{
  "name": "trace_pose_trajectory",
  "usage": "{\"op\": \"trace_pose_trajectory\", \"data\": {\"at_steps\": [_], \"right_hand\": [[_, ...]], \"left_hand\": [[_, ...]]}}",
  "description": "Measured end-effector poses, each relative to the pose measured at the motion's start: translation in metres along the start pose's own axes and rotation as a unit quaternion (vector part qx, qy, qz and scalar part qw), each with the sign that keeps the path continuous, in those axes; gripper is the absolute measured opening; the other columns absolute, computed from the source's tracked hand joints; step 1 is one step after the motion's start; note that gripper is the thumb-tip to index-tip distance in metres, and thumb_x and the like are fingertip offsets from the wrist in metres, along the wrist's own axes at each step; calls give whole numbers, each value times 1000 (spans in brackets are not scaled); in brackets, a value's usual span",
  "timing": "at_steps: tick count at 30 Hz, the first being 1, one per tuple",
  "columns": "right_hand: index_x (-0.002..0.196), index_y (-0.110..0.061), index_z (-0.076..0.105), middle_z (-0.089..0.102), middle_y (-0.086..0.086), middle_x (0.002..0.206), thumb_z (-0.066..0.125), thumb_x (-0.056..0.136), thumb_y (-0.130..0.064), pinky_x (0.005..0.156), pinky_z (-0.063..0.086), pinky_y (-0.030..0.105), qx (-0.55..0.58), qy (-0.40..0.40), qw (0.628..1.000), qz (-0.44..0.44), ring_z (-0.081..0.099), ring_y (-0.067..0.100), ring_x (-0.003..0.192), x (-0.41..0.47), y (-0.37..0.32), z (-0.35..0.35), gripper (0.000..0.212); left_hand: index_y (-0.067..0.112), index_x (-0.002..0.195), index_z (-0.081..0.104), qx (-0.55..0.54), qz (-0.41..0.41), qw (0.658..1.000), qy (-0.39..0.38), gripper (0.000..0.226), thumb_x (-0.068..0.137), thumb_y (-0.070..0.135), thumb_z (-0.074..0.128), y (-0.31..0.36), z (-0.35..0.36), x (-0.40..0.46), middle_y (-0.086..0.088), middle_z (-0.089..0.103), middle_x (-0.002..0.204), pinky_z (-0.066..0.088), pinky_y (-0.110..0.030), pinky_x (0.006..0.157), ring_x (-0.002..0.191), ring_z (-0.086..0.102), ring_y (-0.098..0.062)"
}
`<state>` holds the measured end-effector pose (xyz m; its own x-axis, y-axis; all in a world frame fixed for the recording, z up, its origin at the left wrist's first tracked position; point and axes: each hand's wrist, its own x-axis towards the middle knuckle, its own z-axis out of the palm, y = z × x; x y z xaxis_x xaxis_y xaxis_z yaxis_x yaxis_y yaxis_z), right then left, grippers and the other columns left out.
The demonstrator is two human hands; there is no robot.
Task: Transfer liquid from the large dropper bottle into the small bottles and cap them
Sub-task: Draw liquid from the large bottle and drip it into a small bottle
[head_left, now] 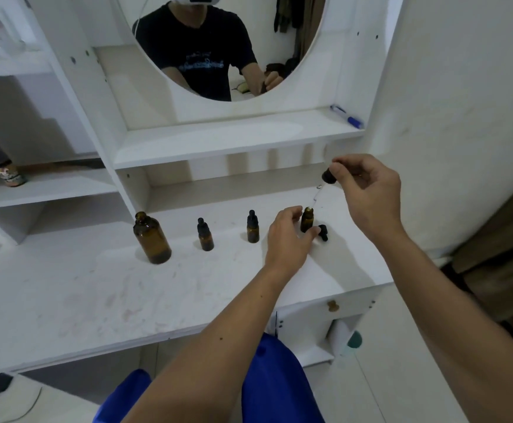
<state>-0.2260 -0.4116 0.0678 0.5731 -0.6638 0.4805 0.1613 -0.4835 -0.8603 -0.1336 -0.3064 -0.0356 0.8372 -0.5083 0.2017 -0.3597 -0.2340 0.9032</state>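
The large amber bottle (152, 238) stands uncapped at the left of the white tabletop (96, 288). Two small amber bottles (205, 235) (252, 227) stand capped to its right. A third small bottle (306, 219) is uncapped, and my left hand (289, 236) steadies it from the left and front. My right hand (368, 190) pinches the black bulb of the large dropper (328, 176), whose glass pipette slants down with its tip at the third bottle's mouth. A small black dropper cap (323, 232) lies on the table just right of that bottle.
A shelf (234, 138) juts out above the bottles, with a blue and white pen (347, 116) on its right end. A round mirror (218, 47) hangs above. A dark can (0, 164) stands on the left side shelf. The wall is close on the right.
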Motion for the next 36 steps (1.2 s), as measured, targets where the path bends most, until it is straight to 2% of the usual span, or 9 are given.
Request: {"op": "trace_pose_trajectory", "data": {"at_steps": [5,7,17,22,26,30,33,36], "right_hand": [[105,-16,76,81,-2,89,76,98,-16,96,62,40,-27,-26,999,-11,80,13,89,-1,6,7,7],[104,-13,77,81,-2,88,77,98,-16,96,62,41,-36,-35,999,-7,80,13,88,-2,9,10,7],[92,-8,74,79,0,82,72,97,-7,82,53,11,-77,-45,996,3,76,3,77,0,16,24,6],[91,-8,73,78,0,84,72,98,-7,79,49,6,-96,-57,994,-8,74,-1,75,0,15,25,8],[98,-8,76,79,2,88,73,99,-11,80,48,5,-85,-59,995,-16,75,2,80,-1,11,24,4],[107,-11,76,80,2,90,71,100,-11,86,53,13,-74,-55,995,-26,78,8,86,0,7,19,8],[110,-10,75,80,3,92,71,101,-14,89,56,18,-73,-33,996,-42,78,9,88,0,-1,16,11],[113,-7,75,80,3,95,72,102,-16,89,57,17,-63,-15,996,-56,78,7,89,-1,-13,15,14]], "left_hand": [[17,124,68,7,13,1000,11,30,95,20,74,1,1,5,5,70,121,54,-34,102,112,65,-10],[18,120,69,3,15,1000,16,25,95,18,72,1,1,5,5,71,116,55,-34,100,108,66,-10],[18,116,67,10,20,1000,13,21,95,15,71,-1,2,6,6,70,111,55,-35,97,105,67,-12],[17,116,67,2,19,1000,8,21,96,13,71,-1,1,6,6,71,111,55,-34,98,105,67,-11],[17,118,66,4,17,1000,9,22,96,15,70,0,1,6,5,70,113,55,-36,98,106,67,-12],[17,126,63,25,13,1000,10,30,98,22,70,1,0,5,4,66,122,53,-37,101,111,64,-13],[16,142,52,20,-4,1000,0,52,95,27,74,1,-3,2,2,58,136,48,-34,108,123,58,-12],[17,148,44,-7,-15,1000,-1,70,90,31,80,1,-9,-6,2,55,139,45,-30,110,126,54,-11]]}}
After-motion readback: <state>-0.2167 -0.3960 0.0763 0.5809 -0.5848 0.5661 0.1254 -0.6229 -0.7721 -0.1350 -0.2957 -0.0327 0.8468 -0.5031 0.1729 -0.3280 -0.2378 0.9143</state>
